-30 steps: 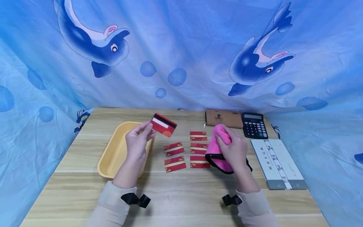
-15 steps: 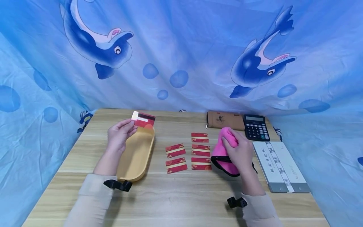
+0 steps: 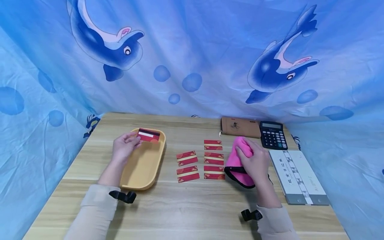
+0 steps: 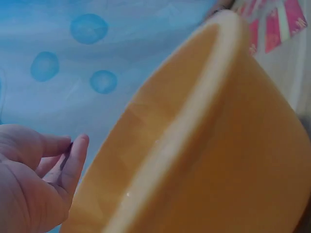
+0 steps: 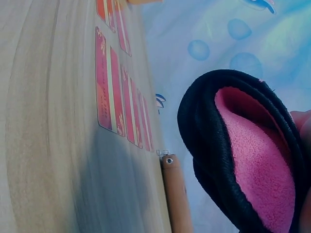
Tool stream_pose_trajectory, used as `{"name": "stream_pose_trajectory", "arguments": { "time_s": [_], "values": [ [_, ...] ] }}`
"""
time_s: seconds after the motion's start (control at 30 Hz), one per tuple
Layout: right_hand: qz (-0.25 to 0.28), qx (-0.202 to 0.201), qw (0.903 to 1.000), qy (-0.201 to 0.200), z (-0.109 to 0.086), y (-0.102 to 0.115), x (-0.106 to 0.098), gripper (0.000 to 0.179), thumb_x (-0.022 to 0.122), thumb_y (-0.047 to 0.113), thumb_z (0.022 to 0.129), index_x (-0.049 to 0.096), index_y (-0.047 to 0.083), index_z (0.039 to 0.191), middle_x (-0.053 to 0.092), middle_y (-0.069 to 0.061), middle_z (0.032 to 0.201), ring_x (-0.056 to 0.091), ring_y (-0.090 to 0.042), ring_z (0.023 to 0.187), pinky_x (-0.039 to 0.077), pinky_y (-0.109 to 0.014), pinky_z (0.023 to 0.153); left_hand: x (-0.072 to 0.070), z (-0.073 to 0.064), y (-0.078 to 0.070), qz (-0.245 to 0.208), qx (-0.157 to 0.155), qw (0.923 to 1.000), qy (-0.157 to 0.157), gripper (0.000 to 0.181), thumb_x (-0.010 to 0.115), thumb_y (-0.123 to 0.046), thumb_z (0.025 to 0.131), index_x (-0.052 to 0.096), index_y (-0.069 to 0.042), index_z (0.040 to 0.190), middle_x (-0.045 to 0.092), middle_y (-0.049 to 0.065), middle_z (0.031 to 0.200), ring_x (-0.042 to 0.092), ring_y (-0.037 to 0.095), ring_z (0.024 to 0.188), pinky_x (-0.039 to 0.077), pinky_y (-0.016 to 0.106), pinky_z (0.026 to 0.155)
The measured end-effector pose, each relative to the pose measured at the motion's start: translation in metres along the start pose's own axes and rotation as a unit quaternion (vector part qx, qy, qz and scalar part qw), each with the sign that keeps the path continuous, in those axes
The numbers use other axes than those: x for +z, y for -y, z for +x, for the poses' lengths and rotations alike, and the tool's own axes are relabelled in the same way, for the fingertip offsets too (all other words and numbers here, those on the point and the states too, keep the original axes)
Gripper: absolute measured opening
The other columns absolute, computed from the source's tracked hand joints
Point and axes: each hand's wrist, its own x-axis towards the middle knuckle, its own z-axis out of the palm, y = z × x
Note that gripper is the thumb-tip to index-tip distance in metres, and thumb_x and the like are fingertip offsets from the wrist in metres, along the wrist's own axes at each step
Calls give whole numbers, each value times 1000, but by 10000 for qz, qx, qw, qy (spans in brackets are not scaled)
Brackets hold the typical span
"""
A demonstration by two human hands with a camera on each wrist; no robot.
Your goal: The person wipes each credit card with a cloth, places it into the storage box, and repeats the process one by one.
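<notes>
In the head view my left hand [image 3: 123,148] pinches a red bank card [image 3: 148,136] between thumb and fingers, its black stripe and white strip showing. The card is over the far end of a yellow tray [image 3: 141,170]. Seen from the left wrist, the tray wall [image 4: 233,141] stands beside the hand, and only a thin dark edge shows between the fingertips. My right hand [image 3: 255,160] grips a bunched pink fleece cloth [image 3: 235,156] with black edging. From the right wrist, the cloth's folded pink side [image 5: 257,155] faces the camera, ringed by black trim.
Several red cards with pale gold bands, such as the front right one [image 3: 214,172], lie in two columns between the hands. Behind them are a brown zip wallet [image 3: 241,127] and a black calculator [image 3: 273,135]. A white book [image 3: 297,176] lies at the right.
My left hand has moved left with the bank card and brought it down over the tray. My right hand keeps its grip on the pink cloth with little movement.
</notes>
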Motion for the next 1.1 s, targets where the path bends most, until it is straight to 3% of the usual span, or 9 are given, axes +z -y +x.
{"name": "stream_pose_trajectory", "arguments": {
  "time_s": [0.1, 0.3, 0.47, 0.67, 0.87, 1.1],
  "values": [
    [18, -25, 10000, 13, 0, 0, 0, 48, 85, 26, 83, 72, 7, 125, 72, -17, 117, 67, -38, 108, 51, -55, 90, 0, 1, 6, 400, 98, 9991, 31, 42, 61, 7, 97, 48, 16, 136, 71, -4, 81, 73, 11, 77, 60, 26, 81],
    [29, -50, 10000, 42, 0, -1, 1, 48, 85, 25, 83, 71, 5, 126, 72, -17, 117, 67, -38, 108, 52, -54, 88, 2, -1, 18, 785, 90, 9969, 47, 41, 61, 7, 97, 49, 18, 134, 71, -1, 80, 71, 7, 73, 61, 23, 77],
    [52, -96, 9999, 37, 0, 0, 1, 50, 85, 25, 83, 71, 4, 125, 72, -19, 115, 68, -38, 105, 52, -53, 85, 5, -1, 25, 1050, 87, 9944, 49, 45, 61, 6, 97, 46, 18, 138, 70, 10, 90, 70, 5, 72, 61, 21, 75],
    [123, -221, 9996, 150, 0, 2, 2, 50, 84, 25, 84, 70, 4, 127, 72, -18, 116, 68, -36, 104, 54, -51, 82, 3, 0, 27, 1473, -218, 9888, -49, 42, 59, 4, 98, 47, 19, 136, 65, 27, 111, 70, 8, 78, 60, 21, 79],
    [241, -352, 9988, 252, -1, 1, 0, 51, 85, 25, 83, 70, 6, 128, 72, -16, 116, 69, -34, 103, 56, -49, 81, 2, 1, 30, 1688, -702, 9830, 157, 48, 62, -17, 102, 50, 16, 134, 65, 29, 119, 71, 11, 87, 59, 23, 85],
    [196, -495, 9978, 398, -1, -1, 0, 51, 85, 25, 83, 70, 5, 128, 73, -15, 116, 70, -32, 102, 57, -48, 79, 3, 0, 29, 1747, -789, 9814, -49, 59, 60, -28, 103, 45, 10, 145, 56, 33, 134, 71, 9, 89, 58, 22, 85]
  ]
}}
